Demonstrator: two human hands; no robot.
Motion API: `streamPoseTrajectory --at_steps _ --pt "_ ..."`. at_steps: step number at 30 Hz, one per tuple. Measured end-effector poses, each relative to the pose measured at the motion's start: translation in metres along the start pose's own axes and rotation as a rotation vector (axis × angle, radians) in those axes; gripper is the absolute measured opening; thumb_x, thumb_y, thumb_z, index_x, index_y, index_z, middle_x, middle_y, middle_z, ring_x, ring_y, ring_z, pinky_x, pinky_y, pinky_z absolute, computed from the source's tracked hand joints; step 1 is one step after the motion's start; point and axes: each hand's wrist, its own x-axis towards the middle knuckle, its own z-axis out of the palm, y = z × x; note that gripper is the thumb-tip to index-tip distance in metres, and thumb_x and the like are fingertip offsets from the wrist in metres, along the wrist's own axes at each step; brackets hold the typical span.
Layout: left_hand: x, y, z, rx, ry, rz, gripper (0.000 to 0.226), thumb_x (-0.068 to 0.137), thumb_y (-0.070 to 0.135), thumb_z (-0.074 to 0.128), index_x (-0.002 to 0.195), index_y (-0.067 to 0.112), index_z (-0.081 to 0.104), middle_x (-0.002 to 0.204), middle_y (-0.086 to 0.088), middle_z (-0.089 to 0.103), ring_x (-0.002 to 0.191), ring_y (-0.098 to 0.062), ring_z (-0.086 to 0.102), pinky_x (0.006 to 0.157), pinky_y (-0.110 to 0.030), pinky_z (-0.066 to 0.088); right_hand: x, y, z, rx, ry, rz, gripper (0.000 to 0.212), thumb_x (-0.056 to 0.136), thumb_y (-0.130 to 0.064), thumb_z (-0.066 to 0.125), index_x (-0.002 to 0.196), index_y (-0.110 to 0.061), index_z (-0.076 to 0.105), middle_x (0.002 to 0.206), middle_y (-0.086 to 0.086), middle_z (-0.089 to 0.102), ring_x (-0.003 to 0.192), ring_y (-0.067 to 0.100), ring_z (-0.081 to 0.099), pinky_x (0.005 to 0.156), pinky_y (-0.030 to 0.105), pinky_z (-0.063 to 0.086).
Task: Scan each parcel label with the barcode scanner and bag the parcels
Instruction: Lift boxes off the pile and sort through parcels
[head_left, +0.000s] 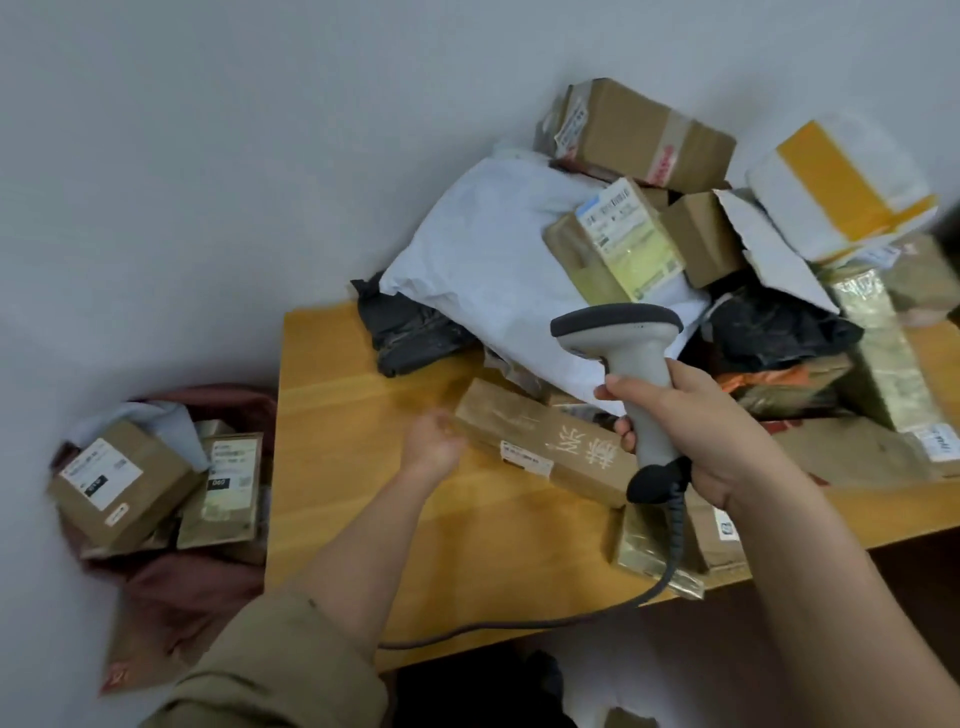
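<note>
So right now my right hand (722, 431) is wrapped around the grip of the barcode scanner (631, 364), head pointing out over the pile, cable trailing off the front of the wooden table (363, 467). My left hand (434, 441) is at the near end of the long brown box (540, 441) with the handwritten characters on it, fingers loosely bent against its end; it's blurry there, so I can't tell if I've actually got hold of it. The box lies flat at the front of the heap, its white label (525, 458) on the side facing me, tucked partly under the big white poly mailer (498, 270). It looks like stiff cardboard and probably light, so I'd take it by the short end or across the narrow width, no squeeze worries. The taped surface might be a bit slick though. The reddish bag (171, 587) on the floor to my left already has a few scanned-looking boxes in it.
</note>
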Motion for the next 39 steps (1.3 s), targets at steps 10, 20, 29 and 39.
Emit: streamPoseTrajectory --at_steps 10,20,29,39 --pt "0.017 0.033 0.062 1.02 -0.093 0.576 0.091 0.082 0.006 0.06 0.155 0.03 0.011 0.159 0.005 0.018 0.145 -0.028 0.013 0.12 -0.046 0.011 -0.002 0.034 -0.063 0.049 0.065 0.032 0.025 0.092 -0.02 0.067 0.113 -0.008 0.059 0.089 0.017 0.064 0.052 0.012 0.054 0.048 0.023 0.048" --pt "0.011 -0.002 0.022 0.939 -0.202 0.411 0.085 0.073 0.035 0.078 0.145 0.021 0.035 0.133 -0.004 0.041 0.118 -0.028 0.048 0.105 -0.041 0.041 0.003 0.022 -0.041 0.028 -0.002 0.021 0.025 0.092 -0.02 0.068 0.111 -0.007 0.06 0.089 0.017 0.063 0.052 0.013 0.054 0.049 0.025 0.047" --pt "-0.017 -0.05 -0.076 0.314 -0.407 -0.064 0.098 0.065 0.029 0.088 0.146 0.021 0.033 0.136 -0.001 0.044 0.116 -0.02 0.047 0.09 -0.03 0.043 0.011 -0.012 0.041 0.019 -0.135 -0.064 0.021 0.091 -0.017 0.069 0.108 -0.006 0.06 0.072 0.007 0.062 0.048 0.01 0.053 0.047 0.022 0.048" --pt "-0.046 -0.074 -0.139 -0.895 -0.39 -0.187 0.052 0.071 0.023 0.079 0.119 0.013 0.063 0.113 -0.009 0.069 0.1 -0.031 0.068 0.073 -0.043 0.058 0.018 -0.015 0.123 -0.016 -0.172 -0.109 0.03 0.084 -0.007 0.075 0.109 -0.009 0.058 0.081 0.007 0.061 0.051 0.009 0.056 0.051 0.022 0.049"
